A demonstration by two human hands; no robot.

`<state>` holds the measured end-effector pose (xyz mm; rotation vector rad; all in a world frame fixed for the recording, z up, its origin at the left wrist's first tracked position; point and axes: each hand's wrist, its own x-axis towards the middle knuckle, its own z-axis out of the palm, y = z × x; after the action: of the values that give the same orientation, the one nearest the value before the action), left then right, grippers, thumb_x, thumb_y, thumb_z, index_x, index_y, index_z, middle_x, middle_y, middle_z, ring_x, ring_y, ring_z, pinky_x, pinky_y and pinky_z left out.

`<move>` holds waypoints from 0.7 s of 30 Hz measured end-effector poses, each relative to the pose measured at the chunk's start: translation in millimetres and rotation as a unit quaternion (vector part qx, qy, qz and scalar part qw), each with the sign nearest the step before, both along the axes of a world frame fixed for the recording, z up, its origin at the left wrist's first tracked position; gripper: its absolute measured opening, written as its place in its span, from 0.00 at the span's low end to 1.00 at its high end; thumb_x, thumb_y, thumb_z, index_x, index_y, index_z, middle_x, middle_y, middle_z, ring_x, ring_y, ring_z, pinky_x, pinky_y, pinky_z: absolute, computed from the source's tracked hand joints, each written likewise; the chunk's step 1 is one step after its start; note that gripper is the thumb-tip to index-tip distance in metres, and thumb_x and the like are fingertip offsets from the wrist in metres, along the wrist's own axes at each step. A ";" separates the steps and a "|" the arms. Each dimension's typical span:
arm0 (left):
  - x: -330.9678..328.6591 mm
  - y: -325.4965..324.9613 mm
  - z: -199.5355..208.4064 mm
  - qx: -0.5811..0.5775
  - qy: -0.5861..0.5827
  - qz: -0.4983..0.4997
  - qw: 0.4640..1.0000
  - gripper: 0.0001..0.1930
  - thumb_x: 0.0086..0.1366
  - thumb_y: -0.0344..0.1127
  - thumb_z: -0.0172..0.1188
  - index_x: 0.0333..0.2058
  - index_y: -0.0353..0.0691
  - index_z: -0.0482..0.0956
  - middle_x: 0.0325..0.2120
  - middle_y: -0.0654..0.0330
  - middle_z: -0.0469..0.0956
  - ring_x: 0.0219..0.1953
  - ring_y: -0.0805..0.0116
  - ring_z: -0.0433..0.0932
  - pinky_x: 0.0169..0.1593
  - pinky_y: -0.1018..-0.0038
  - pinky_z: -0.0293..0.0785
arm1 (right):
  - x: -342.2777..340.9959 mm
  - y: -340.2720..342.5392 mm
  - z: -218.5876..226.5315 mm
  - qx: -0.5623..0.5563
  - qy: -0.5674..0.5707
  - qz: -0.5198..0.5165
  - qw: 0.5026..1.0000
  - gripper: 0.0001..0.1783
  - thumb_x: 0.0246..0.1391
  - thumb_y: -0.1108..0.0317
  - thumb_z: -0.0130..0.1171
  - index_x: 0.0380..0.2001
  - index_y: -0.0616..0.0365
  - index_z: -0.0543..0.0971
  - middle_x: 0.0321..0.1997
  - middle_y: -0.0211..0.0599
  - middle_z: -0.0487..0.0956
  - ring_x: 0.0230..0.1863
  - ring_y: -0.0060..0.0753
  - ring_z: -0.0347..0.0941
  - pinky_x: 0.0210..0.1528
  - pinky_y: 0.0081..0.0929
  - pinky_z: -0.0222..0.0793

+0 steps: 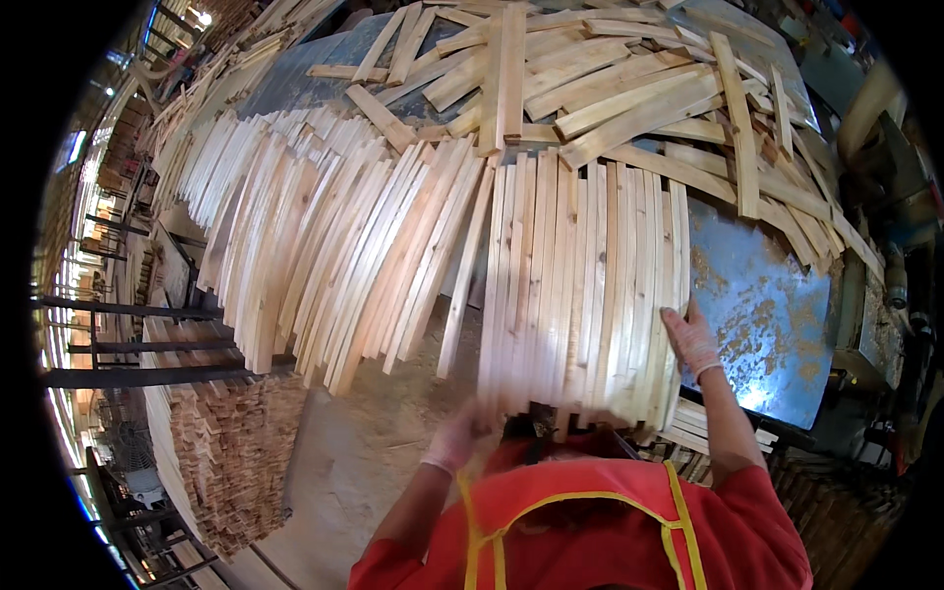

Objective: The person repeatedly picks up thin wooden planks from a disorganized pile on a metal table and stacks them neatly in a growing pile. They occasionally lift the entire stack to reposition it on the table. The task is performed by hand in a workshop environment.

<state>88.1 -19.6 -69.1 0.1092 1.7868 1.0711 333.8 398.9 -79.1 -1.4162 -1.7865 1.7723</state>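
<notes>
A row of pale wooden strips (580, 285) lies side by side in front of me, its near ends jutting toward my body. At the row's right edge, my right hand (693, 339), in a thin whitish glove, grips the outermost strips, its fingers curled against their side. Near the bottom left corner of the row is my left hand (457, 438), also gloved and smeared by motion; its fingers do not show clearly. One narrow strip (465, 275) leans apart, left of the row. Further left, many more strips (344, 246) stand packed in a slanting, fanned line.
Loose boards (629, 88) lie crisscrossed in a heap beyond the row. A metal table top (762, 315) dusted with sawdust is to the right. At lower left stands a tall stack of wood (231, 452), beside dark metal bars (147, 376). More wood lies below the table at right.
</notes>
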 end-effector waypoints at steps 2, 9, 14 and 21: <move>-2.9 18.2 -3.4 0.073 -0.133 0.053 0.987 0.33 0.75 0.49 0.64 0.72 0.42 0.67 0.56 0.57 0.83 0.57 0.63 0.81 0.57 0.65 0.79 | 18.0 24.8 -0.4 -0.008 0.003 0.014 1.000 0.50 0.63 0.47 0.69 0.77 0.65 0.62 0.68 0.54 0.79 0.68 0.47 0.75 0.70 0.38 0.69; -54.7 136.8 -23.7 0.131 -0.086 0.050 0.986 0.53 0.64 0.32 0.76 0.80 0.43 0.48 0.64 0.55 0.77 0.63 0.65 0.78 0.67 0.66 0.76 | -10.8 14.0 33.7 0.106 -0.239 0.074 0.962 0.39 0.61 0.52 0.71 0.66 0.68 0.75 0.59 0.54 0.85 0.60 0.47 0.82 0.63 0.40 0.75; -32.7 73.5 -10.9 0.167 0.054 -0.018 0.984 0.58 0.62 0.32 0.77 0.81 0.42 0.44 0.57 0.49 0.82 0.55 0.60 0.83 0.60 0.66 0.81 | 24.4 -56.1 9.9 -0.018 -0.045 -0.022 0.999 0.33 0.59 0.64 0.71 0.63 0.71 0.76 0.54 0.49 0.87 0.50 0.38 0.84 0.54 0.33 0.79; -6.0 -94.3 50.2 0.118 0.170 -0.081 0.975 0.61 0.58 0.47 0.74 0.82 0.49 0.42 0.56 0.34 0.81 0.57 0.48 0.83 0.63 0.60 0.76 | 57.8 -229.2 7.3 -0.165 0.037 -0.092 0.981 0.23 0.61 0.69 0.57 0.58 0.65 0.78 0.36 0.30 0.81 0.28 0.23 0.74 0.34 0.25 0.73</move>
<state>82.1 -113.9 -18.8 0.6045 1.9038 1.1942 391.6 169.7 -71.8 -1.5528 -1.3202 2.0575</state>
